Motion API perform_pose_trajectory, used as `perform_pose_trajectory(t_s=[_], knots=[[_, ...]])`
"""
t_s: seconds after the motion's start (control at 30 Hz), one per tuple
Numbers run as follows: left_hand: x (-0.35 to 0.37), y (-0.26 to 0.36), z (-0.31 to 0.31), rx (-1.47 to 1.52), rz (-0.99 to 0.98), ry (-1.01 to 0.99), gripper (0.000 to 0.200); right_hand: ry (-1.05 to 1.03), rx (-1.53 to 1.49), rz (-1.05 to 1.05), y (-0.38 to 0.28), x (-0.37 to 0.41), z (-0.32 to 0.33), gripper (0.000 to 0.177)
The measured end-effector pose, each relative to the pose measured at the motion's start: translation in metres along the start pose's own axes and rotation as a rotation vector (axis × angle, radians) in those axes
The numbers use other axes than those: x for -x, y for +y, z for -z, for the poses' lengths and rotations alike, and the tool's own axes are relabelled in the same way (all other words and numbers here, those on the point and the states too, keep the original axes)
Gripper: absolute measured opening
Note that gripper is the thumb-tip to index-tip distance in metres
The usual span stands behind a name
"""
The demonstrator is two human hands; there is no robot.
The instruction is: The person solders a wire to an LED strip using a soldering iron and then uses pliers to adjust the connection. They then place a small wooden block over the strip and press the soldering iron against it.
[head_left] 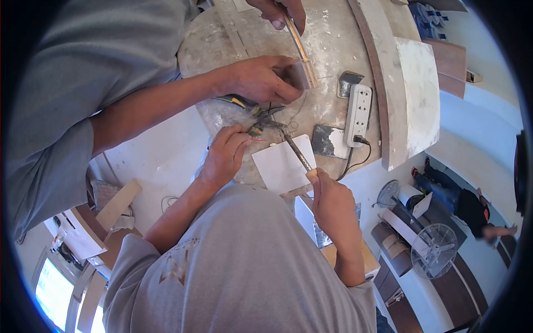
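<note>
My right hand (334, 201) is closed around the pale handle of a soldering iron (298, 151). The iron's tip points up and left, close to the dark pliers-like tools (266, 123) on the table. My left hand (226, 151) is closed at the left, its fingers pinching a thin red wire (255, 140). Under the iron lies a white sheet (285, 162). Across from me a co-worker's hand (264, 79) holds a small flat block (306, 75). The co-worker's other hand (280, 12) grips a yellowish stick (295, 36) that touches the block.
A white power strip (358, 116) with a black plug lies at the right, its cord trailing off the table (327, 33). Beside it are a dark square piece (325, 140) and a small black tray (350, 83). Farther right stand fans (434, 251) and a person (466, 208).
</note>
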State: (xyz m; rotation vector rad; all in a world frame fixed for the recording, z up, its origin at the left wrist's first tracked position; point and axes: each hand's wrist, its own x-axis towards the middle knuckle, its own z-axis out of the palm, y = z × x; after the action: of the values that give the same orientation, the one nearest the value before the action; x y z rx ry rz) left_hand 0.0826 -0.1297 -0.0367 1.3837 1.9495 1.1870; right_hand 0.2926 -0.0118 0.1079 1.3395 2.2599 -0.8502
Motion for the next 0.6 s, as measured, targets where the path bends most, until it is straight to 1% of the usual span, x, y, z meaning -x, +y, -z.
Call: perform_pose_trajectory(t_s=[0.1, 0.2, 0.3, 0.4, 0.5, 0.6], knots=[[0.0, 0.001, -0.002, -0.002, 0.002, 0.004, 0.011, 0.057, -0.106, 0.045, -0.002, -0.005, -0.001, 0.028], [0.0, -0.001, 0.0, 0.007, 0.009, 0.008, 0.011, -0.037, -0.064, 0.008, 0.003, -0.006, -0.006, 0.03], [0.0, -0.001, -0.001, 0.017, 0.004, 0.009, 0.011, 0.006, -0.092, -0.009, 0.003, -0.002, 0.0, 0.032], [0.001, 0.0, -0.002, 0.012, 0.002, 0.005, 0.012, 0.061, 0.046, 0.033, -0.001, -0.005, -0.009, 0.035], [0.001, -0.002, -0.001, 0.027, 0.007, 0.0, 0.014, 0.094, 0.2, 0.016, -0.008, -0.002, -0.007, 0.035], [0.0, -0.002, -0.002, 0.015, -0.005, 0.015, 0.013, 0.127, 0.279, 0.038, -0.014, 0.002, -0.003, 0.036]])
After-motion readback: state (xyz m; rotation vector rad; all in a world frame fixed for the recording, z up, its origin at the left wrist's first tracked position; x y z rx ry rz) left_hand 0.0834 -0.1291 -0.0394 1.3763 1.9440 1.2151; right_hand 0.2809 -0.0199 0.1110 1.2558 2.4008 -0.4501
